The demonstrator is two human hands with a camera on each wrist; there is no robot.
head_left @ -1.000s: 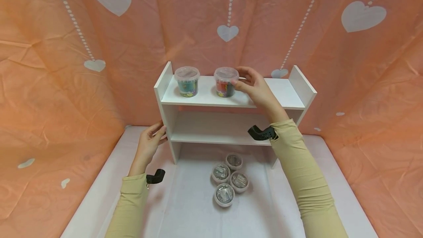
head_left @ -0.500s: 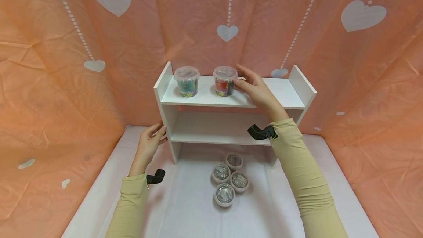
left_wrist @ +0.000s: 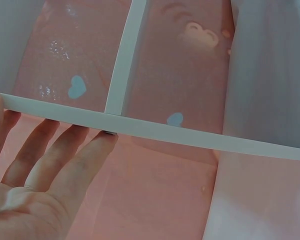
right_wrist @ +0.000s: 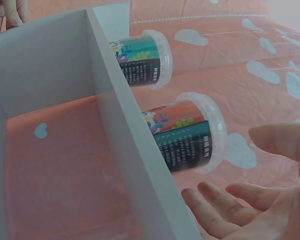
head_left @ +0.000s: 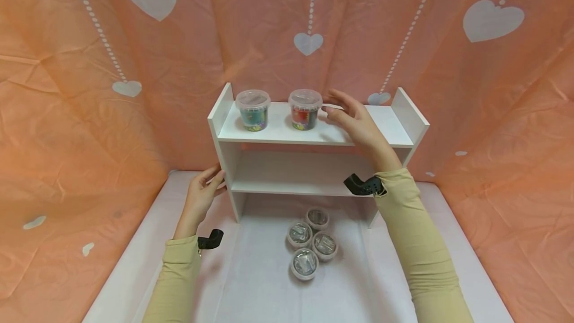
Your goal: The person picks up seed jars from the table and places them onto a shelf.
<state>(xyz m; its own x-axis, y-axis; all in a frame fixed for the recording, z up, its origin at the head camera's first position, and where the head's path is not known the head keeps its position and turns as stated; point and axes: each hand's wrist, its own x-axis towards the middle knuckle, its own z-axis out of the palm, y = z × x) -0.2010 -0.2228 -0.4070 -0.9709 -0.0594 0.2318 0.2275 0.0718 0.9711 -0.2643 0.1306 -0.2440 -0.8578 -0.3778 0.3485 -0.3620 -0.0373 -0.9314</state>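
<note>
In the head view, a clear-lidded tub with a red and dark label [head_left: 305,110] stands upright on the top board of a white shelf unit [head_left: 314,136]. To its left is a similar tub with a teal label [head_left: 253,111]. My right hand [head_left: 358,126] is just right of the red-labelled tub, fingers relaxed and holding nothing; a gap shows between them in the right wrist view. My left hand [head_left: 204,196] touches the unit's left side panel, with fairly straight fingers [left_wrist: 80,167] along its outer face and the thumb at its front edge.
Several lidded tubs [head_left: 305,263] with silvery contents stand clustered on the pale tabletop [head_left: 264,293], in front of the unit. The middle board [head_left: 291,171] lies below the top one. Orange cloth with white hearts [head_left: 264,24] hangs behind and at both sides.
My right hand has let go of the red-labelled tub and drawn back a little to the right. That tub has shifted slightly left. The left hand stays on the side panel.
</note>
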